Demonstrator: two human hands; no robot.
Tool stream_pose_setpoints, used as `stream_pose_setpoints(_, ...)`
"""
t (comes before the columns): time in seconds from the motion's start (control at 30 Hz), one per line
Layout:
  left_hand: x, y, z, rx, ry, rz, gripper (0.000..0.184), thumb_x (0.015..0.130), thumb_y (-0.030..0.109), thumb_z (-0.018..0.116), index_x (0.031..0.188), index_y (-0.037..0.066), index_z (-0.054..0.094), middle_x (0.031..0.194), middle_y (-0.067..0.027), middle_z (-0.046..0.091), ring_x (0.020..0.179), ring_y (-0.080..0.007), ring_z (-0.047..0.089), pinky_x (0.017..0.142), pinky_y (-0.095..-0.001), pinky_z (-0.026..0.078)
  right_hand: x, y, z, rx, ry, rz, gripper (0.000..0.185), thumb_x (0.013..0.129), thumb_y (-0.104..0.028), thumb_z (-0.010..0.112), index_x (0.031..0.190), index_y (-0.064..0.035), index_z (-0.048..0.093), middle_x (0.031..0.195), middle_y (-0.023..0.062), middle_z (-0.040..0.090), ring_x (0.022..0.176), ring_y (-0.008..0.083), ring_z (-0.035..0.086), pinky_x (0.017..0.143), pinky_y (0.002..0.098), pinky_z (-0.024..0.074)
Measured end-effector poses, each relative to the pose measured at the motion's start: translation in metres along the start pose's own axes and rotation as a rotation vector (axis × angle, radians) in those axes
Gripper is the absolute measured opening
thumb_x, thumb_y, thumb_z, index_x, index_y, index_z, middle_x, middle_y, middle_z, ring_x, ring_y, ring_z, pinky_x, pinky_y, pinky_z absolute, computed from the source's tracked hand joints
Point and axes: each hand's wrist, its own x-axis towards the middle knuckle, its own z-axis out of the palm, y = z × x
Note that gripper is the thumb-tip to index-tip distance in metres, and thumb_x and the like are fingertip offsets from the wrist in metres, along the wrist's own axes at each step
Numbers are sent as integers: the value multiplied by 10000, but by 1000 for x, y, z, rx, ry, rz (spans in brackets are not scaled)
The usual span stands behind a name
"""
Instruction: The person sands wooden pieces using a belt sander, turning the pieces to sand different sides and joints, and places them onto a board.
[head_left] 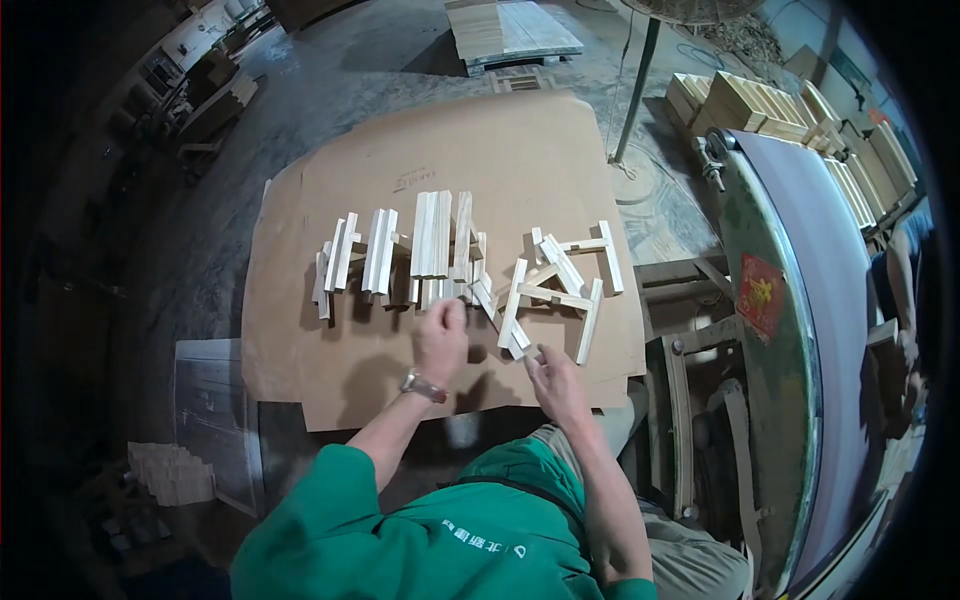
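Note:
Pale wooden pieces lie on a cardboard-covered table (350, 150). Upright stacks of slats (431, 235) stand in a row across the middle. H-shaped wooden frames (556, 297) lie at the right. My left hand (440, 345), with a watch on the wrist, is at the near side of the slats, its fingers curled; what they hold, if anything, is hidden. My right hand (556, 380) has its fingers around the lower end of a slanting wooden piece (515, 340), just left of the H-shaped frames.
A belt machine (790, 300) with a red paper on its side runs along the right, with another person's arm (905, 290) beyond it. Wooden crates (745, 105) stand at the back right. Boards (515, 35) lie on a pallet behind the table. A pole (637, 95) rises behind the table's right corner.

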Motion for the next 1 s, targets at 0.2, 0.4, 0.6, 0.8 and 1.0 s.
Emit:
stream_pose_setpoints(0.2,88,3,-36,33,169,-9,409,924,260,649,1208,-6,520,1040,-139,644,975,-259,606,771,-365,502,-14,-16,-21,69,127,0,337,945,-233,612,1137,44,613,889,214,683,747,322,687,653,412,527)
stream_pose_setpoints(0.4,133,-31,-18,-748,-591,-788,484,864,359,751,1200,69,557,1048,-67,665,926,-235,677,705,-350,585,-22,-29,-28,117,180,-75,370,952,-233,604,1174,62,601,904,208,689,805,328,697,729,394,547)
stream_pose_setpoints(0.6,111,-17,-28,-846,-627,-564,426,915,282,697,1201,10,538,985,-118,671,744,-201,709,490,-227,545,-7,-27,-34,270,117,55,424,950,-268,603,1201,73,589,1015,247,698,928,313,708,792,375,552)
stream_pose_setpoints(0.8,73,31,-52,-638,-428,-357,389,982,361,569,1094,-12,561,805,-110,670,647,-157,681,439,-236,502,15,-44,-31,353,58,44,497,973,-359,553,1230,66,580,1035,253,693,934,305,703,831,381,533)
stream_pose_setpoints(1.0,-1,76,-70,-350,-324,-102,429,994,391,533,1022,-27,630,606,-42,615,505,-102,569,442,-253,457,5,-100,-19,667,-74,-121,394,1006,-310,527,1221,19,544,938,162,675,822,238,644,745,344,520)
